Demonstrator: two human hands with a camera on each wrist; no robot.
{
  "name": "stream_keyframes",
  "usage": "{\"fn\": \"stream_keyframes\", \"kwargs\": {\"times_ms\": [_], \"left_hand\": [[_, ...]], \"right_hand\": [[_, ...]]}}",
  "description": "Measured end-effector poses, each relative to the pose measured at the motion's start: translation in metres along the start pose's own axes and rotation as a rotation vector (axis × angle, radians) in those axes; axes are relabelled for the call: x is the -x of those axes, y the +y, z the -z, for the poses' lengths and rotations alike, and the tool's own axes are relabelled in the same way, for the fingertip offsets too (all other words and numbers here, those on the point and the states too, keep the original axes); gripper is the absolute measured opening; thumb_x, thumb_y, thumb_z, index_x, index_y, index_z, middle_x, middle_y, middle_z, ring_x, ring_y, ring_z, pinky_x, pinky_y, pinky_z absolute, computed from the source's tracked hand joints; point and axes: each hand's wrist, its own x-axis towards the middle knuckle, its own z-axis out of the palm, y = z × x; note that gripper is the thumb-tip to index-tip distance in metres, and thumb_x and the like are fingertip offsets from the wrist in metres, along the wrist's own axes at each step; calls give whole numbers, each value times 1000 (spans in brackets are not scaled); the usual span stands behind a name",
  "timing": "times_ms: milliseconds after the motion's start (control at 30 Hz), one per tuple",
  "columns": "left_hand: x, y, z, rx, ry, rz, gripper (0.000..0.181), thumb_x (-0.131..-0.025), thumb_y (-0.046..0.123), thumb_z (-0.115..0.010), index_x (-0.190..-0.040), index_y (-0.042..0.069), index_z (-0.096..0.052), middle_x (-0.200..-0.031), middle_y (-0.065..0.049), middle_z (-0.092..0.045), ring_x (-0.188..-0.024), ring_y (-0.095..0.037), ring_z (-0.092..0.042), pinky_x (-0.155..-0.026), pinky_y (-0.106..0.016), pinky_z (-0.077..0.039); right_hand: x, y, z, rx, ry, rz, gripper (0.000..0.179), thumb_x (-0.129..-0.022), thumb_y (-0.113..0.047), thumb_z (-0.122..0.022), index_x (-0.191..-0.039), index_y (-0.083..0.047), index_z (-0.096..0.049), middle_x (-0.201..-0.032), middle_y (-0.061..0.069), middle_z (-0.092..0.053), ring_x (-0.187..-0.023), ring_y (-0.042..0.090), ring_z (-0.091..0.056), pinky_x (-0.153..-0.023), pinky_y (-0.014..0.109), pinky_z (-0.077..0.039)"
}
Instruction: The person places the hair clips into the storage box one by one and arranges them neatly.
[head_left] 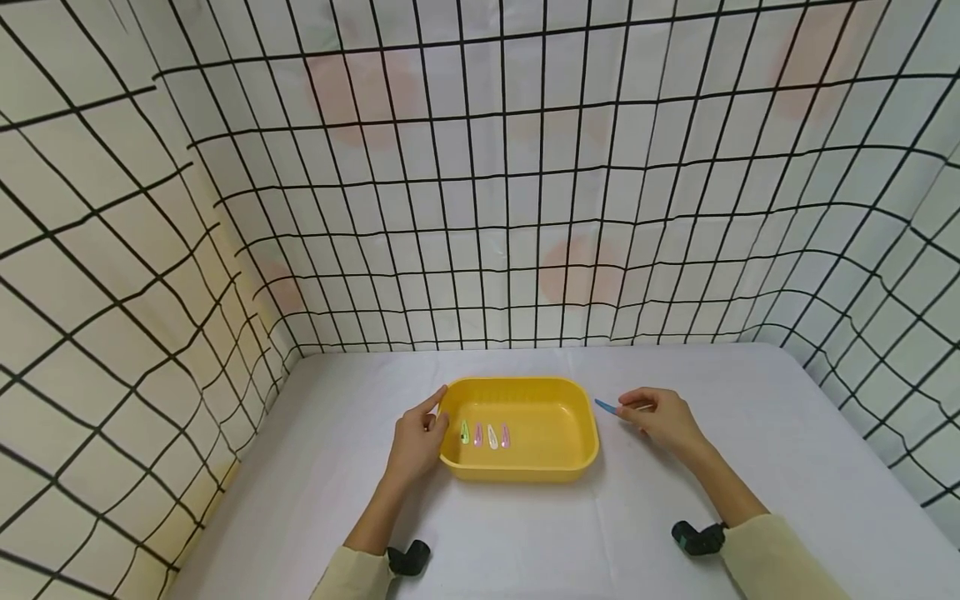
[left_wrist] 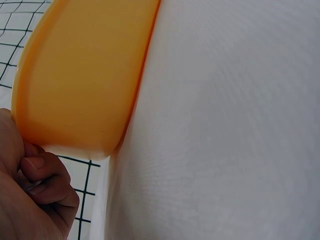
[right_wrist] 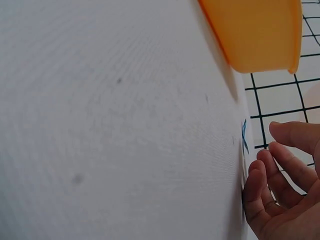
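Note:
A yellow plastic tray (head_left: 558,433) stands on the table. My left hand (head_left: 417,437) holds its left end, with the thumb at the rim; in the left wrist view the other fingers (left_wrist: 52,172) curl against the tray's outer wall. Inside, toward the left, several snap hair clips lie in a row: a green clip (head_left: 465,432), a white clip (head_left: 492,437) and pink ones (head_left: 506,435). Right of the tray lies a blue hair clip (head_left: 606,407). My right hand (head_left: 663,421) is beside it; in the right wrist view thumb and fingers are apart, with the blue clip (right_wrist: 244,136) beyond the fingertips.
White cloth covers the table (head_left: 517,542). Behind it and at both sides rises a black wire grid (head_left: 507,225) backed with pale sheeting. Each wrist carries a small black camera, one at the left wrist (head_left: 409,558) and one at the right (head_left: 699,539).

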Motion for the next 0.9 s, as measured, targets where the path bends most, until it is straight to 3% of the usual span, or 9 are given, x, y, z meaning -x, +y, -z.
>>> {"fn": "stream_keyframes", "kwargs": {"times_ms": [267,500,700,900], "left_hand": [[-1,0,1,10,-3,1,50,-100,16,-62,-149,23,-57,-59,1,-43,-50,-13,-38,-46,-21,-35],[-1,-2,0,11,1,-4,50,-100,17,-62,-149,23,-57,-60,2,-42,-50,-12,-38,-46,-20,-35],[0,-3,0,4,15,-44,49,-100,16,-61,-149,20,-57,-58,3,-39,-49,-10,-35,-45,-20,-32],[0,-2,0,12,7,-37,49,-100,16,-61,-149,22,-57,-58,3,-40,-49,-11,-36,-45,-20,-33]], "right_hand": [[-10,5,-9,39,-5,26,33,-94,-22,-74,-120,-1,-71,-110,15,-73,-82,20,-64,-64,27,-55],[-14,7,-14,134,10,57,29,-92,-22,-76,-113,-3,-74,-99,7,-74,-89,20,-65,-79,31,-53],[-13,7,-14,166,20,88,26,-90,-20,-77,-108,-2,-74,-90,5,-70,-80,18,-61,-72,30,-51],[-12,5,-15,180,44,95,27,-89,-23,-79,-104,-1,-74,-87,4,-70,-78,17,-61,-71,28,-50]]}}
